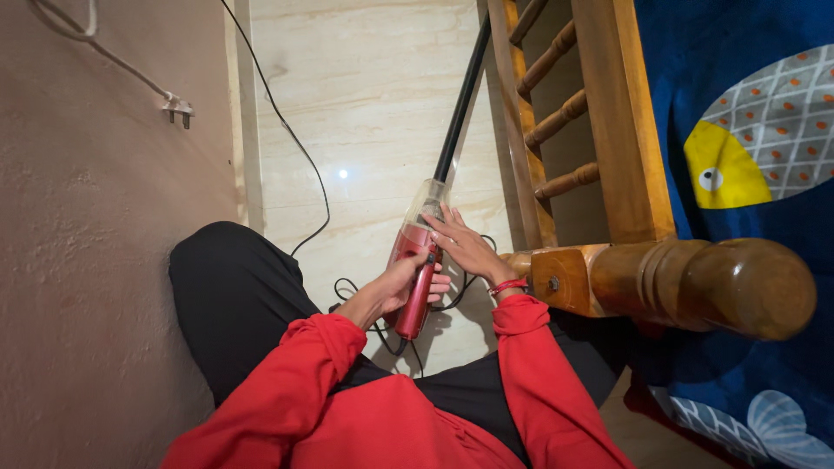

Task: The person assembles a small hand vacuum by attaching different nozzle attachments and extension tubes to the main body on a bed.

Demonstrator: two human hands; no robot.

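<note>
- The stick vacuum cleaner (415, 278) is in the middle of the view, above the pale tiled floor (373, 104) and in front of the person's lap. Its black tube (460, 104) goes up toward 12 o'clock.
- I judge it as moderately light for one arm, but top-heavy: the motor body is near the hands, and the long tube will swing like a lever if it is held only at the end.
- It is stiff, of hard plastic. The clear dust cup (427, 204) looks like the more fragile part, so it is better not to squeeze it.
- The best place to hold it is the slim red handle at the lower end; the smooth plastic may slip in a loose grip.
- The left hand (407, 282) is closed around this red handle, at 6 o'clock of the body.
- The right hand (465, 247) lies with its fingers spread flat on the upper part of the body, at 3 o'clock of it. It is touching, not gripping.
- Looks: a dark red body, a transparent cup above it, then the thin black tube.
- A black cord (300, 148) runs from the machine over the floor toward 11 o'clock; a plug (176, 108) hangs at the wall (95, 217).
- At 3 o'clock is a wooden bed frame (608, 174) with a blue fish-pattern sheet (747, 148).
</note>
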